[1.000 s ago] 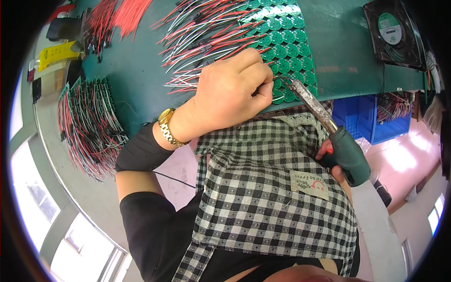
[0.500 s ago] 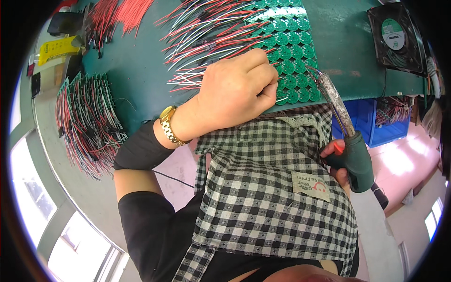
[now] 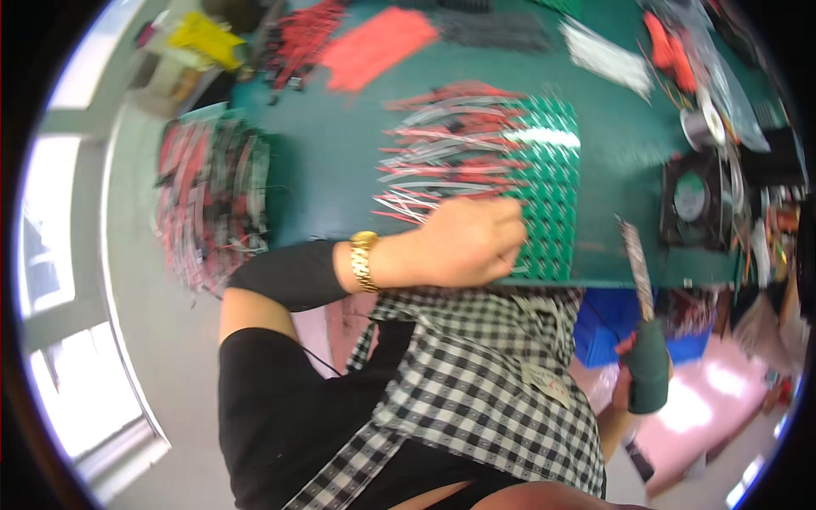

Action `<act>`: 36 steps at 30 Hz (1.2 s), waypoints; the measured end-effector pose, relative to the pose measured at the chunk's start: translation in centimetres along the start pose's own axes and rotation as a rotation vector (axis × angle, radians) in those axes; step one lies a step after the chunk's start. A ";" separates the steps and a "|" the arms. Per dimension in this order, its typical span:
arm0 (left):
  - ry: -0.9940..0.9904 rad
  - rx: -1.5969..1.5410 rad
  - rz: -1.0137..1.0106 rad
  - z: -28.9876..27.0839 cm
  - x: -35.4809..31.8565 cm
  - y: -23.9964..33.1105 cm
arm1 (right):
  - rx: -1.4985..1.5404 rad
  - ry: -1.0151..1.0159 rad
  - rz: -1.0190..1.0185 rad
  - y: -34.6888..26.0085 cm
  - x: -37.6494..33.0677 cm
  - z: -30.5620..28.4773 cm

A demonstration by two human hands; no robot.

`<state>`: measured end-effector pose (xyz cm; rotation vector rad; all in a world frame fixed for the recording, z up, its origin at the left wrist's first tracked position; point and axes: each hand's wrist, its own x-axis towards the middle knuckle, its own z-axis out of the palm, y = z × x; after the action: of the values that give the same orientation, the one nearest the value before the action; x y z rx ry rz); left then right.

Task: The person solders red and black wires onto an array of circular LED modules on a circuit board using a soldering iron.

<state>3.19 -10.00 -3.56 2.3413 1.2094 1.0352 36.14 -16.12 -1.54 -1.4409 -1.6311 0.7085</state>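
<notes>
My left hand [image 3: 476, 242] is closed, knuckles up, over the near left part of a green circuit board panel [image 3: 552, 229] made of many small round boards. What its fingers pinch is hidden beneath them. Red, white and black wires [image 3: 450, 161] fan out leftward from the panel, just beyond this hand. My right hand [image 3: 623, 393] grips the dark green handle of a soldering iron [image 3: 648, 365], off the table's near edge. The iron's worn metal shaft points up and away, its tip apart from the panel's right side. Motion blurs the picture.
Wired boards are heaped [image 3: 212, 195] at the left. Red wire bundles [image 3: 378, 47], black wires [image 3: 493, 30] and white wires [image 3: 605, 55] lie at the back. A black fan [image 3: 697, 200] and a solder spool [image 3: 704, 126] stand right; a blue bin [image 3: 605, 319] sits below the table edge.
The view has swung, showing more of the table's far side. The soldering iron has moved right, away from the panel. My left hand stays closed at the panel's near left part.
</notes>
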 end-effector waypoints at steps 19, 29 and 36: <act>0.197 1.036 -1.184 -18.3 0.6 -21.5 | 0.487 -0.343 0.071 1.6 -1.1 5.4; 0.618 0.633 -0.432 -16.0 2.8 -15.1 | 0.450 -0.186 0.042 1.9 -2.6 5.4; 0.188 0.418 0.123 -6.4 3.7 -3.2 | 0.535 -0.223 0.221 2.0 -3.7 5.5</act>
<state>-1.87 -5.46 0.77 2.7105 1.4888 1.1575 32.49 -18.76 -6.78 -1.1820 -1.3065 1.3576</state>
